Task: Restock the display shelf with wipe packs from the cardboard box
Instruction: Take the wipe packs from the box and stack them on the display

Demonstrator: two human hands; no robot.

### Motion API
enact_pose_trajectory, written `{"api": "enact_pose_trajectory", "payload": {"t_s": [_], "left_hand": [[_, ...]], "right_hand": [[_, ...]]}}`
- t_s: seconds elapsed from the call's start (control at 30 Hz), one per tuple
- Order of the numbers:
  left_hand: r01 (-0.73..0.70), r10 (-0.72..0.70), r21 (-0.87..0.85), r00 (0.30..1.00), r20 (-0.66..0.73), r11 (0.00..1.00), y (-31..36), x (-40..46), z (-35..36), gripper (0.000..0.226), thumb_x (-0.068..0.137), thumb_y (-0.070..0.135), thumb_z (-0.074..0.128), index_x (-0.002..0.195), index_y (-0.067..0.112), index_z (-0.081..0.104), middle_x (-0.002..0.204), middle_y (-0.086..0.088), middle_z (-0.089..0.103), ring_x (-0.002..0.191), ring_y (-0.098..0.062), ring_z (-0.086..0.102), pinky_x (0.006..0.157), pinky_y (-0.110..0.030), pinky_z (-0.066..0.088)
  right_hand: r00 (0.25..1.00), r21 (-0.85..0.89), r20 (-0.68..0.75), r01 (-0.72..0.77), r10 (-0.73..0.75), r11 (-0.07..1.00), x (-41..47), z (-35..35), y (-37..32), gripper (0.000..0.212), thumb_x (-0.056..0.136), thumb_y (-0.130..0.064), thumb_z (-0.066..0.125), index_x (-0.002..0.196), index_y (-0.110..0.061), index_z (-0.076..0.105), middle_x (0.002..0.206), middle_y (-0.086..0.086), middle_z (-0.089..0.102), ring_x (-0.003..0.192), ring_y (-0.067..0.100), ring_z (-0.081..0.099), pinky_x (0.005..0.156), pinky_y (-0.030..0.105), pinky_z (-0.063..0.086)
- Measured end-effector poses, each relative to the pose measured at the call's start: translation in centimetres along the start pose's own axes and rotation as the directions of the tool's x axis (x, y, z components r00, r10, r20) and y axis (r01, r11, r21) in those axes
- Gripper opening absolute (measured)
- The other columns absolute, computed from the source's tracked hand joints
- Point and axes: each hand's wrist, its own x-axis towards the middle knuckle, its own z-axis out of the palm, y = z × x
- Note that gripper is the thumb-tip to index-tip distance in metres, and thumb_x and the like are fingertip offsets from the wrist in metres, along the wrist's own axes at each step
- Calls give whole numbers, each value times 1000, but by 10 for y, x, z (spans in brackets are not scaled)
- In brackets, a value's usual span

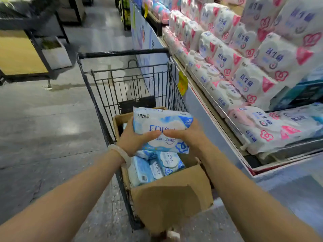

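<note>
Both hands, left hand [134,137] and right hand [187,135], grip one blue wipe pack [161,127] held just above the cardboard box [173,194] in the wire cart [125,79]. Several packs [153,166] remain boxed, so restocking appears unfinished. To the right, the display shelf [225,117] holds stacked white-and-pink packs [244,74]. Grey concrete floor [43,119]; store aisle.

1. Even, cool indoor light; moderately bright, no hard shadows.
2. Soft sheen on the floor [52,119] left of the shopping cart [132,81].
3. Mild glare on the shelf packs [244,55] right of the cart.
4. Wide-angle bending: cart rails and shelf edge curve outward.
5. Blur toward the corners beyond the cart; forearms nearest the camera are soft.
</note>
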Motion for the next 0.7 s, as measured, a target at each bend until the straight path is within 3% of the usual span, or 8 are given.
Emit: {"api": "enact_pose_trajectory", "payload": {"t_s": [0.03,0.1,0.2,0.3,0.47,0.53,0.6,0.7], "left_hand": [[-39,39,9,999,24,999,12,-4,6,56,72,2,78,121,-2,50,103,-8,68,79,-3,72,68,-25,60],[-113,111,20,990,92,993,36,-8,17,58,74,3,77,125,-3,50,109,-14,69,86,-12,72,65,-21,58],[-207,196,54,969,152,977,72,-13,44,80,62,30,88,128,5,51,115,-11,68,99,-20,70,72,-24,59],[-249,227,75,947,226,965,96,-14,85,76,64,31,86,129,11,51,118,-7,68,102,-21,69,80,-34,60],[-277,217,112,900,377,954,123,-14,190,100,46,57,88,130,18,50,117,-2,69,100,-19,70,83,-42,59],[-285,223,94,883,413,954,128,-21,246,101,44,57,89,129,15,51,117,-3,69,100,-19,70,84,-42,59],[-288,226,85,874,429,954,129,-32,307,100,44,55,89,126,12,52,113,-5,70,98,-20,71,82,-41,59],[-237,195,34,867,459,971,123,-47,395,75,60,24,90,122,7,51,111,-13,69,93,-24,72,71,-35,61]], "right_hand": [[1000,4,-14,21,-21,1000,-9,-4,-10,53,62,6,82,112,0,64,97,18,74,77,28,75,60,34,59],[998,11,-48,52,-51,999,-27,-15,-31,57,60,2,84,113,2,63,99,21,73,80,32,74,64,38,60],[987,-34,-104,119,-122,992,-54,-44,-58,49,63,3,84,109,-1,67,99,15,74,84,29,74,73,42,61],[966,-48,-187,171,-177,984,-85,-85,-76,50,62,0,85,109,-5,67,98,12,75,84,27,74,75,43,61],[916,-25,-350,202,-198,979,-146,-180,-80,63,54,-6,89,112,-3,63,99,14,74,86,29,73,77,45,61],[898,-33,-388,213,-208,977,-173,-226,-76,50,60,1,86,106,-4,67,94,12,76,82,28,74,74,42,61],[880,-36,-436,193,-189,981,-202,-275,-73,63,53,-6,89,111,-3,65,98,15,75,86,31,73,73,43,61],[859,-67,-479,171,-182,983,-239,-349,-68,69,51,-4,90,115,0,63,99,16,75,84,31,74,69,41,61]]}}
